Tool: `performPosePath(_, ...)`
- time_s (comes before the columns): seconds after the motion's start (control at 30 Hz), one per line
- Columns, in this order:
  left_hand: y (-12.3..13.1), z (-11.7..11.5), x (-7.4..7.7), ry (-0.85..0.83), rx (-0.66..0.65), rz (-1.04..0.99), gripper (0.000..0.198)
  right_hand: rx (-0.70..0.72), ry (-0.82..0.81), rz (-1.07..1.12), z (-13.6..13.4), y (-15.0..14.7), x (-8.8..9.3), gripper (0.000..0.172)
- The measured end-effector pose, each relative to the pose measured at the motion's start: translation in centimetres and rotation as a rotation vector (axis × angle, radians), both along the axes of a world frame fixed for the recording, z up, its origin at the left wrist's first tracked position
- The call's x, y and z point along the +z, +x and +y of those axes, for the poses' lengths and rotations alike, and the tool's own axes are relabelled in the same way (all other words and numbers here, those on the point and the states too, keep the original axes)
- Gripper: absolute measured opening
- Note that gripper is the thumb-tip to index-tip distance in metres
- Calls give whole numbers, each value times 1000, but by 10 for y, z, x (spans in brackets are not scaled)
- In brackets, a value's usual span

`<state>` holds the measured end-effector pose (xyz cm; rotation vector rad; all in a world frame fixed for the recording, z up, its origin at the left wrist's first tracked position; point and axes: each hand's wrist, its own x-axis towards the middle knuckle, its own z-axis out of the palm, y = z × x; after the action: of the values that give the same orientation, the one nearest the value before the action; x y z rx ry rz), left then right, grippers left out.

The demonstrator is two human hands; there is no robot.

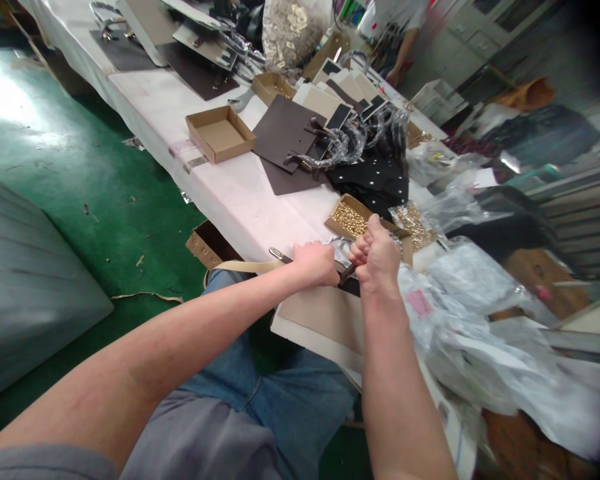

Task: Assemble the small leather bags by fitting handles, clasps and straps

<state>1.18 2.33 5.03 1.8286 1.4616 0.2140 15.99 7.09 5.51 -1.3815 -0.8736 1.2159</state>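
Observation:
My left hand (314, 263) is closed around a strap with a metal clasp end (279, 254) that sticks out to its left. My right hand (377, 255) is a fist next to it, gripping the dark end of the same strap (347, 272) over a beige panel (320, 313) at the table's near edge. A beige strap (240, 267) runs left from under my left hand. Just beyond my hands stands a small cardboard box of gold studs (350, 219).
An open cardboard box (220, 133), dark brown panels (285, 130), wrapped bag handles (350, 143) and a black studded piece (375, 180) lie on the white table (240, 193). Clear plastic bags (480, 313) pile at the right. Another person (405, 40) stands at the far end. Green floor at the left.

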Motion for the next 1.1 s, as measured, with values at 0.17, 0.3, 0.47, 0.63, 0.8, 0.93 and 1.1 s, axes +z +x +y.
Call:
performPosePath(0.17, 0, -1, -1, 14, 6, 18, 41, -31, 169, -47, -27, -10, 5, 77)
performPosePath(0.3, 0, -1, -2, 14, -5, 14, 39, -73, 341, -83, -52, -17, 2, 74)
performPosePath(0.47, 1, 0, -6, 21, 1, -2, 40, -66, 479, -77, -72, -13, 2, 72)
performPosePath(0.63, -1, -1, -3, 18, -8, -2, 43, -123, 535, -68, -67, 1, 8, 73)
performPosePath(0.8, -3, -2, -2, 13, -4, -4, 39, -39, 521, -132, -66, -10, 6, 73)
performPosePath(0.93, -2, -1, -7, 31, -6, -18, 38, -44, 536, -123, -71, -18, 4, 71)
performPosePath(1.1, 0, 1, -12, 39, -3, 0, 38, -67, 530, -136, -71, -18, -1, 72)
